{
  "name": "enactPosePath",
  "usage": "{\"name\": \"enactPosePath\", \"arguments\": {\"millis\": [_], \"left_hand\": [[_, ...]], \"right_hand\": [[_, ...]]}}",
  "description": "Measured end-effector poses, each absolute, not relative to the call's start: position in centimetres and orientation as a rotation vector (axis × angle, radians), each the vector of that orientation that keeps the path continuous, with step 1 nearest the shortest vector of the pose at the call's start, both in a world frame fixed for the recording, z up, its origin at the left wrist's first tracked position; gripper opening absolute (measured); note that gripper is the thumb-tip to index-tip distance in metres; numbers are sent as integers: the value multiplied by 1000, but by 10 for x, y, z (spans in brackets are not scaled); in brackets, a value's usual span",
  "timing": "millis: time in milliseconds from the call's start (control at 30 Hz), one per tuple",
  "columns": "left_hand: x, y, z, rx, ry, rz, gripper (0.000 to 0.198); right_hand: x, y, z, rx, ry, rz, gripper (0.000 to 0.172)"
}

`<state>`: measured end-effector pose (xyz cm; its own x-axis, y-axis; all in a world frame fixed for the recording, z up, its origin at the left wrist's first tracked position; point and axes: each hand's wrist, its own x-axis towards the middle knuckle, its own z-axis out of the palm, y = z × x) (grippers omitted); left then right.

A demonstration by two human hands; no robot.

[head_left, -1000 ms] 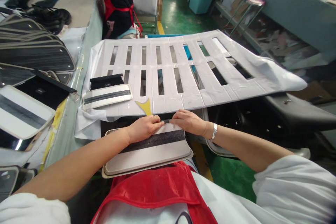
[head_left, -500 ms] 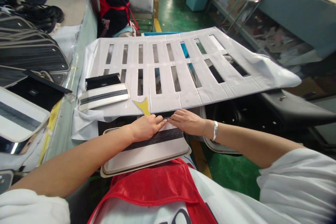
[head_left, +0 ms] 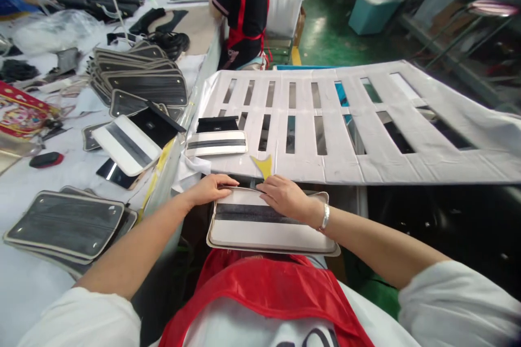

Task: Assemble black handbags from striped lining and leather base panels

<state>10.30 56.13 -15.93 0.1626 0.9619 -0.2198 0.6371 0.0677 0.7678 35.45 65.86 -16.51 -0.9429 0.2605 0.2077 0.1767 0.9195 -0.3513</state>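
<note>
A cream panel with a black stripe [head_left: 264, 227] lies flat in front of my red apron. My left hand [head_left: 211, 187] rests on its far left edge, fingers bent and pressed down on the rim. My right hand [head_left: 285, 197] lies on the top of the panel over the stripe, fingers curled and pressing near the far edge; a silver bracelet sits on that wrist. A yellow scraper-shaped piece [head_left: 264, 165] lies just beyond my fingers on the white slatted board [head_left: 342, 160].
A second cream panel on a black piece [head_left: 215, 142] lies on the board's left end. On the table at left lie stacks of dark panels [head_left: 138, 81], another cream panel [head_left: 126, 143] and grey panels [head_left: 65, 222]. A person in a red apron [head_left: 244, 5] stands beyond.
The view has swung left, showing more of the left table. My hands have spread apart along the panel's far edge, the left one to the left corner.
</note>
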Motion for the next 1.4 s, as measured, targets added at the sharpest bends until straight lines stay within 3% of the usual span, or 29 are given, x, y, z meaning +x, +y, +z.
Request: {"name": "enactPosePath", "arguments": {"millis": [200, 500, 833, 1133, 1400], "left_hand": [[107, 551, -173, 1758, 1517, 769, 23], [96, 570, -177, 1331, 1522, 612, 29], [96, 546, -185, 1760, 1521, 865, 20], [98, 549, -165, 2686, 1391, 162, 32], [122, 533, -154, 2795, 1558, -136, 39]], "right_hand": [[332, 658, -176, -189, -2814, 493, 26], [317, 660, -171, -270, -2819, 675, 23], [314, 661, -180, -100, -2833, 460, 26], [306, 658, -165, 173, -3084, 162, 26], [336, 637, -162, 21, -3106, -132, 31]]}}
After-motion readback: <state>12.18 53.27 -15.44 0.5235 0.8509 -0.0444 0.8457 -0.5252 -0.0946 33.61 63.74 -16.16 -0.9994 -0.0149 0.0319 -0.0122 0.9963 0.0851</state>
